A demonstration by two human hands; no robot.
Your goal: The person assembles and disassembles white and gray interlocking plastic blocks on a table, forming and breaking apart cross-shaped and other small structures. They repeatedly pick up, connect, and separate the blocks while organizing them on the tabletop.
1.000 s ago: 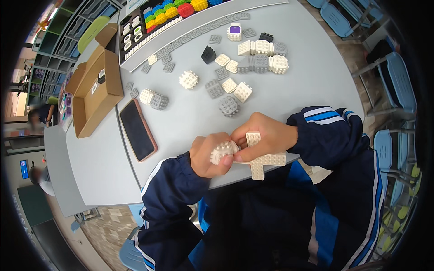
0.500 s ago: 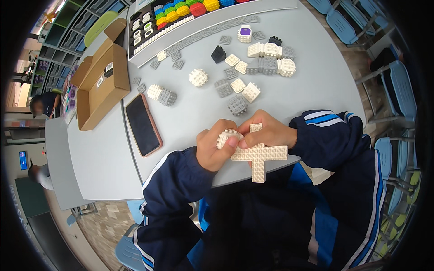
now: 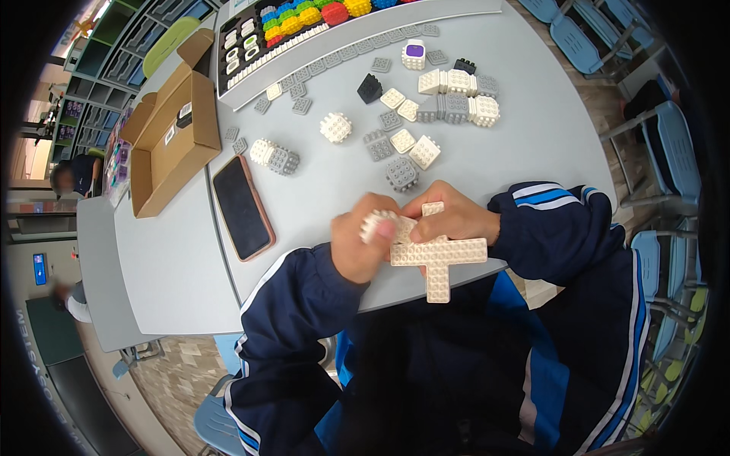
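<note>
My left hand is closed around a white studded block, the thumb pressed on its side; hand and block are blurred. A cream-white cross-shaped plate covered with small round sockets is gripped by my right hand, whose thumb lies across its upper part. The two hands almost meet at the table's near edge. Between them shows a pale flat surface, and I cannot tell whether it belongs to the block or the plate. Just beyond my fingers sits a grey studded block, with a white block behind it.
Joined white and grey blocks lie at the far right. A white studded ball-like block and a white-grey pair stand left of centre. Further left are a phone and an open cardboard box. A parts tray fills the back.
My left hand has turned, tilting the white block away from my right hand; more pale surface shows between them. The cross-shaped plate has shifted only slightly.
</note>
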